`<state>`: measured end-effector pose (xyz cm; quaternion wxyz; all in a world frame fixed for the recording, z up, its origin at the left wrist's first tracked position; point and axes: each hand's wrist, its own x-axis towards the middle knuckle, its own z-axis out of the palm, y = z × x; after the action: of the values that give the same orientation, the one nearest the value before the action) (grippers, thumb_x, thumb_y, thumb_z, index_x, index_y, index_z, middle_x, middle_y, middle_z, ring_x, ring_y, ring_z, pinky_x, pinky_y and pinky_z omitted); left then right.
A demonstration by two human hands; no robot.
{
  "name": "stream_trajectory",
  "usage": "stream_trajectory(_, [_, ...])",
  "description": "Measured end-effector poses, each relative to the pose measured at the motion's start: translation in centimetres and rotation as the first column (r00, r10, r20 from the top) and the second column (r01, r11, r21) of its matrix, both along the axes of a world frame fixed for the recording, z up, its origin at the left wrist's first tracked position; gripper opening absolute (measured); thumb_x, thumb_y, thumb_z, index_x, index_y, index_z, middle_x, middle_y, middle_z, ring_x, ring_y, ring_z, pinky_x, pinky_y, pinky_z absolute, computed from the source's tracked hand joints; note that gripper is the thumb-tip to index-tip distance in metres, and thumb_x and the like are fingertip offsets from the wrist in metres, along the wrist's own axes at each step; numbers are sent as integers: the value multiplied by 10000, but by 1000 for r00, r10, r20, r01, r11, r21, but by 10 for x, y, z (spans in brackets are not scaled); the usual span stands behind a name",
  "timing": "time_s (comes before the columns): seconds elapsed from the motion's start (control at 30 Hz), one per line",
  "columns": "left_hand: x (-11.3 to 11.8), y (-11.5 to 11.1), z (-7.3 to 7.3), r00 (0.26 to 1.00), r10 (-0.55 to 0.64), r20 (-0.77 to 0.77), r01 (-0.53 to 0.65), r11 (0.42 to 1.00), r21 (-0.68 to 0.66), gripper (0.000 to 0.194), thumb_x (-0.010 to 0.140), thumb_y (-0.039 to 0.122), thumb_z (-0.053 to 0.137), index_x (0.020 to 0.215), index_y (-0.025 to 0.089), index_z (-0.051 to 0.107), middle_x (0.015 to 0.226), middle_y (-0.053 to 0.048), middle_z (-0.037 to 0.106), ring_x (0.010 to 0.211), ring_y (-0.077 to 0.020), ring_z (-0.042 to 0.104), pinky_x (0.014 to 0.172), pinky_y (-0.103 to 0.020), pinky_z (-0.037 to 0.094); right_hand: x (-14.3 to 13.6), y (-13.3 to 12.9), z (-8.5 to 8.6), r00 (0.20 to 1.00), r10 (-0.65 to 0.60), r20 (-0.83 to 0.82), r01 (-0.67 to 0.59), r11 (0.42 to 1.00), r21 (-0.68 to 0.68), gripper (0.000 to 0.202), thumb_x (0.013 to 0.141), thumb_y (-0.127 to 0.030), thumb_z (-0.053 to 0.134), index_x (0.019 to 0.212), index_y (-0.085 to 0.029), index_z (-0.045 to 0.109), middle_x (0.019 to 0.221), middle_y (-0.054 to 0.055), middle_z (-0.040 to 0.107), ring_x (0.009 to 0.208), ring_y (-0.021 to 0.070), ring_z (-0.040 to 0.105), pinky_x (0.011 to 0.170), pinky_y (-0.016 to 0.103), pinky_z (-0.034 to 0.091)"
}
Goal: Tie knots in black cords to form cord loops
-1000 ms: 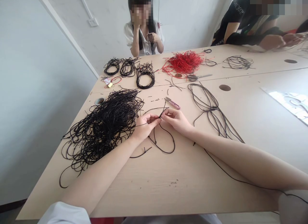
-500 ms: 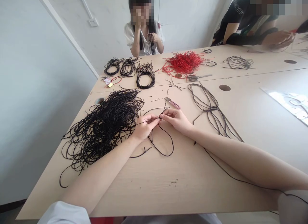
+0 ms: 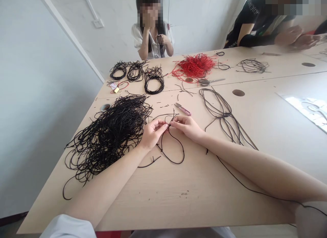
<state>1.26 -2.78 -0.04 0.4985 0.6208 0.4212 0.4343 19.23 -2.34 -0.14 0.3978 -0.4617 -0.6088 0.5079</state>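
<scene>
My left hand (image 3: 154, 131) and my right hand (image 3: 186, 126) meet above the middle of the table, each pinching a thin black cord (image 3: 183, 151). Below the fingertips the cord hangs in a loop that rests on the wood; small knots show along it. A short end and a small curl of cord stick up past my fingers. The exact crossing of the strands between the fingertips is too small to make out. Just beyond my right hand lie thread snips (image 3: 183, 109) with a pink handle. To the left of my left hand spreads a big tangled pile of black cords (image 3: 112, 132).
Coiled black cord bundles (image 3: 154, 84), a red cord pile (image 3: 196, 65) and scissors (image 3: 211, 82) lie farther back. A tied black hank (image 3: 224, 114) is at right, near a table hole (image 3: 238, 92). Two people (image 3: 153, 36) sit across, one holding black cords.
My left fingers have shifted slightly, and a small curl of cord now shows above the fingertips. The strand that stretched left across my left hand no longer shows. The right hand barely moved.
</scene>
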Motion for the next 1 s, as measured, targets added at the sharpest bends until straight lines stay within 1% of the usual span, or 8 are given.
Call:
stream_trajectory(0.23, [0,1,-2,991,82,-103,-66,987,145,172,816,350,620,791,180,621,760,-22,631,710,-147,582,680,-273,469,0,-2,4,997,21,69,-22,1000,18,342,784,-510,579,706,-177,587,560,-46,427,507,85,325,501,251,266])
stream_trajectory(0.3, [-1,2,-2,986,91,-140,-66,983,172,165,825,345,608,801,182,618,764,-19,621,701,-143,566,672,-270,459,0,-2,3,996,33,81,-36,998,44,355,779,-516,582,705,-169,604,583,-35,452,524,87,341,508,253,275])
stream_trajectory(0.47, [0,0,0,982,49,-181,-18,985,171,170,845,353,576,805,189,593,767,-19,589,706,-148,545,655,-265,449,0,0,-1,990,109,90,-117,990,84,311,803,-459,570,721,-162,611,651,-13,526,581,102,409,543,257,317])
stream_trajectory(0.57, [2,-4,3,976,81,-204,-34,974,223,157,854,337,564,797,192,578,772,-25,579,722,-153,540,657,-264,446,-1,1,0,986,140,91,-150,982,115,264,820,-407,560,750,-159,615,690,-1,557,624,114,453,578,262,351])
stream_trajectory(0.63, [3,-6,4,966,126,-225,-58,956,287,141,856,317,564,792,191,573,788,-28,578,737,-150,541,653,-257,442,-2,-1,1,987,131,90,-143,979,144,257,836,-398,547,771,-160,617,690,0,559,623,116,456,579,262,356])
stream_trajectory(0.7, [4,-7,5,960,170,-223,-88,938,335,128,857,303,566,797,190,570,802,-26,578,741,-143,546,649,-249,444,-4,-3,0,994,85,75,-96,983,155,276,849,-416,534,766,-163,605,648,-10,539,589,110,437,552,257,341])
stream_trajectory(0.83, [4,-7,3,975,183,-122,-142,948,283,137,864,316,565,827,184,561,746,-4,577,664,-120,553,629,-241,450,-7,-6,-2,999,13,41,-18,992,123,290,846,-426,543,738,-161,590,619,-11,557,555,102,429,533,250,332])
stream_trajectory(1.0, [3,-5,1,990,139,-34,-130,973,191,189,871,343,555,808,168,590,709,-5,588,660,-128,571,653,-253,460,-5,-6,1,999,-11,45,7,996,89,295,825,-440,569,736,-161,606,622,-16,559,538,92,421,531,246,334])
